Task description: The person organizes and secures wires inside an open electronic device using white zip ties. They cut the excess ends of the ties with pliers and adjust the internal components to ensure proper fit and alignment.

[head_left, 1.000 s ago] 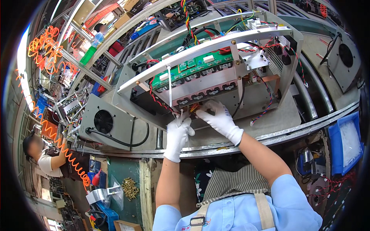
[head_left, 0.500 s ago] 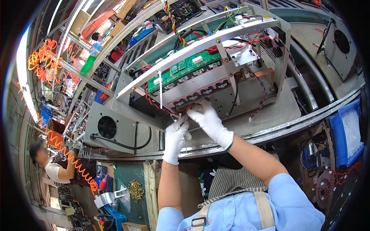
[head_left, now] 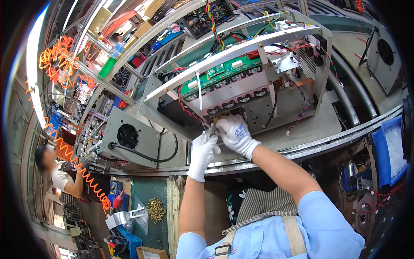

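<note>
A metal-framed power unit [head_left: 302, 110] lies open before me, with a green circuit board [head_left: 202, 84] along its upper part. My left hand [head_left: 202, 154], in a white glove, is closed at the unit's front lower edge; its fingers pinch something small and greyish beside the end of a red-and-black twisted wire [head_left: 188, 110]. My right hand [head_left: 237, 134], also gloved, reaches in under the row of black terminals [head_left: 235, 100]. Its fingertips are bent inward and partly hidden, so what they hold cannot be made out. A white cable tie [head_left: 199, 91] hangs from the frame's bar above.
On the left stands a grey panel with a fan [head_left: 128, 136] and a black cable; another fan panel [head_left: 381, 54] is far right. Metal rollers [head_left: 345, 103] run beneath. A blue bin [head_left: 390, 149], brass fittings [head_left: 155, 210] and an orange coiled hose [head_left: 71, 162] surround me. A person [head_left: 64, 177] works at left.
The view has shifted a little, so the scene sits slightly right and lower. My right hand has turned, showing more of its back, and its fingers have drawn closer to the left hand.
</note>
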### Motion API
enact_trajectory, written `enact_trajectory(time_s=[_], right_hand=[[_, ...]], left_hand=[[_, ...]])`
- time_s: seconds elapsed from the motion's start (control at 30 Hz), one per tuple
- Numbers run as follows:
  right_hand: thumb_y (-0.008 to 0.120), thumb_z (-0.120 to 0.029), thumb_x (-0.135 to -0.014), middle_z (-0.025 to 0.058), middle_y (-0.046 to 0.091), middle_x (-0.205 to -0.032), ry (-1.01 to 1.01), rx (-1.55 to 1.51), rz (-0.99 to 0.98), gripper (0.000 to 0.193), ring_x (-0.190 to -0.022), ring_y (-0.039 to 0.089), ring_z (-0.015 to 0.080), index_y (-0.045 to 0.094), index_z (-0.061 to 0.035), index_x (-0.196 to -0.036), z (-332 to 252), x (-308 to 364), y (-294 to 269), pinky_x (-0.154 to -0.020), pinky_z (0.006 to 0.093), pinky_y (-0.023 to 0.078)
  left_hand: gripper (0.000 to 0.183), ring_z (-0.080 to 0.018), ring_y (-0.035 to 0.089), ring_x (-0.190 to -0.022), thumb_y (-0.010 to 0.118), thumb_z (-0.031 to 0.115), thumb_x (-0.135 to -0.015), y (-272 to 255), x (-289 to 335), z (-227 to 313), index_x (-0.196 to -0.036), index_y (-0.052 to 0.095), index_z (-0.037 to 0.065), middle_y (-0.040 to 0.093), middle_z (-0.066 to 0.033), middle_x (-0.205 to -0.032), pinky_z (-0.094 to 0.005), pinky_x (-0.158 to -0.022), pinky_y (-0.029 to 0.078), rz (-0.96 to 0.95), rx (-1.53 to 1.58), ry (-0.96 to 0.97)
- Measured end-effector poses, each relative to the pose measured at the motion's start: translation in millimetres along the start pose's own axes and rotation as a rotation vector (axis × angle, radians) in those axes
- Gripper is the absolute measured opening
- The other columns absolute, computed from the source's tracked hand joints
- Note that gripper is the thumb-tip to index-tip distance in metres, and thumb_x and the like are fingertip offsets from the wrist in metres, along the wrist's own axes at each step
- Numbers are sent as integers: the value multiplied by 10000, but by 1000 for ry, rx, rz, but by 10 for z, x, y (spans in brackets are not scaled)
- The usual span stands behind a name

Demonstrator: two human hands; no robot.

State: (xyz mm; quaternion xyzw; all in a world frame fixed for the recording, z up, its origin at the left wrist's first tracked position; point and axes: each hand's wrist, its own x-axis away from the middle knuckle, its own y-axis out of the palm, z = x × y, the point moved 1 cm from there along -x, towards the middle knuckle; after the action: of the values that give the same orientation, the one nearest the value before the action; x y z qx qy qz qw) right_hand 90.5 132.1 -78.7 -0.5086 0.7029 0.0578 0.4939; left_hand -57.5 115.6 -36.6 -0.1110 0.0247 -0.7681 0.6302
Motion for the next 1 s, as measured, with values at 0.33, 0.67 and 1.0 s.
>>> enact_trajectory(time_s=[0.33, 0.67, 1.0], right_hand=[[587, -192, -839, 75, 612, -1181, -36, 312, -236, 319, -1141, 522, 304, 595, -236, -1155, 310, -119, -161, -976, 505, 373], [575, -143, -826, 178, 628, -1101, 185, -106, -34, 348, -1016, 587, 372, 621, -72, -1163, 394, 343, -471, -932, 453, 457], [603, -168, -768, 193, 565, -1176, 467, -262, -353, 456, -1149, 519, 374, 591, -84, -1216, 386, 61, -392, -991, 428, 423]], left_hand=[[161, -103, 458, -398, 582, 145, -881, 245, -239, -56, -989, 640, 40, 551, -38, -532, -255, -381, 314, 67, -123, 55], [141, -127, 509, -460, 550, 141, -864, 294, -535, -73, -870, 633, 27, 566, -42, -600, -276, -438, 370, -7, -165, 157], [240, -98, 475, -457, 551, 81, -876, 267, -490, -115, -1098, 621, 20, 585, -28, -642, -244, -416, 333, -19, -184, 114]])
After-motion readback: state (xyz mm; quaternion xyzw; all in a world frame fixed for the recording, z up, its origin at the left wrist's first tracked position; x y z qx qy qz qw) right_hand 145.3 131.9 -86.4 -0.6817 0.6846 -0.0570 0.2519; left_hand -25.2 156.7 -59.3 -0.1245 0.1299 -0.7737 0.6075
